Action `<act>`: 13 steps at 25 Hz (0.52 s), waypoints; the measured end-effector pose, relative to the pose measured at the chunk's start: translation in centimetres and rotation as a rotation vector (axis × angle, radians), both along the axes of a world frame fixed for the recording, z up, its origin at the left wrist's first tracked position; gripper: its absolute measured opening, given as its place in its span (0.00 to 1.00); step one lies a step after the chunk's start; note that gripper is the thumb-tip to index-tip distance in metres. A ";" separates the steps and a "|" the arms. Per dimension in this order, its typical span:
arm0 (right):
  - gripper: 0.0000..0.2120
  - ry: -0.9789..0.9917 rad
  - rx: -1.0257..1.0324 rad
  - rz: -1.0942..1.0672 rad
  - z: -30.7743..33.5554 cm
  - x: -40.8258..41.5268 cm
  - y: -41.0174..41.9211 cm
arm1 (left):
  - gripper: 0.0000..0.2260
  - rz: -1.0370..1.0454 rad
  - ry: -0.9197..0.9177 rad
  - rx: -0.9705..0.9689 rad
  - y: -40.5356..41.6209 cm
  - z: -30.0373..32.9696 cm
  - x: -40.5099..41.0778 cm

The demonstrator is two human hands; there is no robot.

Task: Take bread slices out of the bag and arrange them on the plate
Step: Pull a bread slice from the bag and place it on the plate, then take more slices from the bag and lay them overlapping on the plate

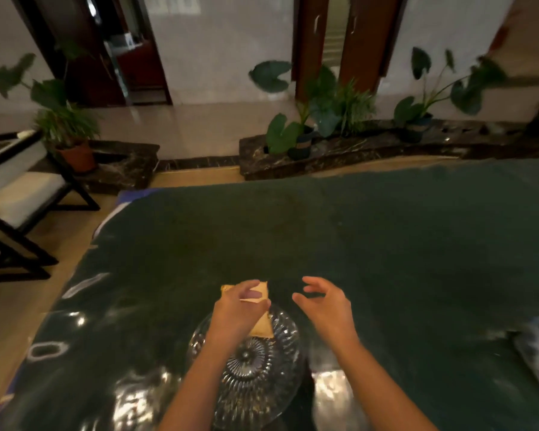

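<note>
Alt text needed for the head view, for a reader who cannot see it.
The left hand holds a tan bread slice over the far rim of a ribbed clear glass plate on a dark green table. The right hand hovers open and empty beside it.

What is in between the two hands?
Nothing much: in the head view, only bare dark tablecloth shows between the left hand, which holds bread over the glass plate, and the empty right hand.

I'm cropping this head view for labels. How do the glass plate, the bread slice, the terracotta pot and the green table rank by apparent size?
1. Green table
2. Glass plate
3. and 4. Bread slice, partly hidden by the left hand, and the far terracotta pot look alike, so I won't rank them.
</note>
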State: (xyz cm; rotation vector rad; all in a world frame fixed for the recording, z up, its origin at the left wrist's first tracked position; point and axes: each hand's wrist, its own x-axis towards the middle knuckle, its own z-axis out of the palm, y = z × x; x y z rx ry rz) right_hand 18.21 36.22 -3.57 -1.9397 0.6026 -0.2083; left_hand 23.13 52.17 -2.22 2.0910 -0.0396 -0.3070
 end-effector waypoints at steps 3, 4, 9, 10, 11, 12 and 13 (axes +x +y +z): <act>0.18 -0.078 -0.031 -0.006 4.1 -4.4 -3.8 | 0.19 -0.101 -0.117 -0.033 -4.2 4.3 -4.0; 0.18 -0.103 -0.040 -0.013 5.5 -6.1 -5.4 | 0.19 -0.137 -0.164 -0.031 -5.7 5.6 -5.4; 0.19 -0.211 -0.120 -0.054 10.6 -16.8 -15.6 | 0.24 -0.295 -0.395 0.077 -15.4 9.6 -14.4; 0.19 -0.233 -0.140 -0.066 11.0 -19.3 -18.1 | 0.24 -0.307 -0.426 0.088 -17.8 9.8 -16.7; 0.18 -0.253 -0.155 -0.072 11.4 -21.5 -20.4 | 0.24 -0.308 -0.446 0.090 -19.9 9.8 -18.8; 0.18 -0.266 -0.159 -0.076 11.6 -23.4 -22.2 | 0.24 -0.310 -0.456 0.083 -21.7 9.6 -20.6; 0.18 -0.266 -0.169 -0.078 11.6 -25.2 -23.9 | 0.24 -0.313 -0.455 0.070 -23.5 9.5 -22.3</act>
